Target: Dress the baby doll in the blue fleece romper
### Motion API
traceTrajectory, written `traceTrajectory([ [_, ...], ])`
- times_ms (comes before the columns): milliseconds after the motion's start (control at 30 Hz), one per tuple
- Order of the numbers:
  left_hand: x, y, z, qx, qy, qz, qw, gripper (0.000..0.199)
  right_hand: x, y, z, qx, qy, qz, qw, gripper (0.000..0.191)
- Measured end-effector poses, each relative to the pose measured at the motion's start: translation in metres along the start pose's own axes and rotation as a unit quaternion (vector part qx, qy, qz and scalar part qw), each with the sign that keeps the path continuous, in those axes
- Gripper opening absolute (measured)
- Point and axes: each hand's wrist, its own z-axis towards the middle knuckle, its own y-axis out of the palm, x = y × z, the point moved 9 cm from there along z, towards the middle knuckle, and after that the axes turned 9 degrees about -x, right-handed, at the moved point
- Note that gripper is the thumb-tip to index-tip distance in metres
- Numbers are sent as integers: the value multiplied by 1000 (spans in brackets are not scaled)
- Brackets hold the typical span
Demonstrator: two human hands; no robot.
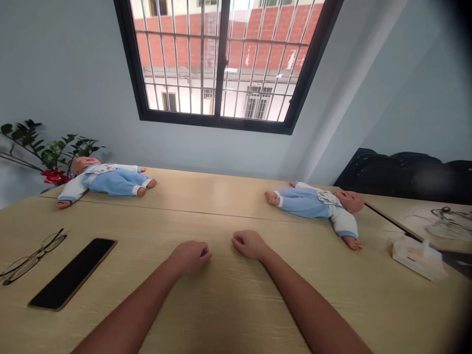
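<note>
My left hand [191, 257] rests on the wooden table [221, 305] in a loose fist, with nothing seen in it. A short gap to its right, my right hand [250, 244] lies on the same surface, its fingers curled in and no object showing. Beyond them are two baby dolls in blue trousers and white tops. The left doll [114, 182] lies on its back at the far left edge, head to the left. On the right, the other doll [304, 201] lies with its head to the right. Neither hand touches a doll.
Left of my left hand lie a dark smartphone [73, 273] and a pair of glasses [35, 258]. A whitish tissue box [419, 256] stands at the right, with cables [452, 216] behind it. A potted plant [55, 152] and black chairs [401, 172] are beyond the table.
</note>
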Motion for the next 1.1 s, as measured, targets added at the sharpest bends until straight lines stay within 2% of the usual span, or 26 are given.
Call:
traceTrajectory([
  [567, 4, -2, 1, -7, 1, -19, 1000, 34, 2, 2, 3, 3, -5, 3, 1000, 33],
  [667, -3, -5, -6, -19, -6, -42, 999, 34, 3, 2, 5, -1, -11, 8, 1000, 33],
  [700, -12, -9, -13, -8, -18, -51, 998, 35, 3, 2, 5, -3, -12, 9, 1000, 33],
  [767, -48, -25, -41, 63, -71, -55, 994, 38, 3, 2, 7, -4, -14, 11, 1000, 32],
  [833, -99, -47, -90, 199, -169, 0, 965, 49, 3, 2, 8, -5, -18, 12, 1000, 31],
  [867, -127, -51, -117, 236, -225, 35, 945, 58, 3, 1, 8, -5, -20, 13, 1000, 31],
  [933, -181, -47, -165, 245, -325, 85, 910, 75, 2, 1, 9, -1, -25, 12, 1000, 31],
  [1000, -223, -36, -200, 227, -386, 99, 889, 87, 2, 1, 9, 6, -30, 9, 999, 32],
  [1100, -259, -20, -226, 193, -418, 28, 887, 98, 4, 2, 10, 8, -30, 8, 999, 33],
])
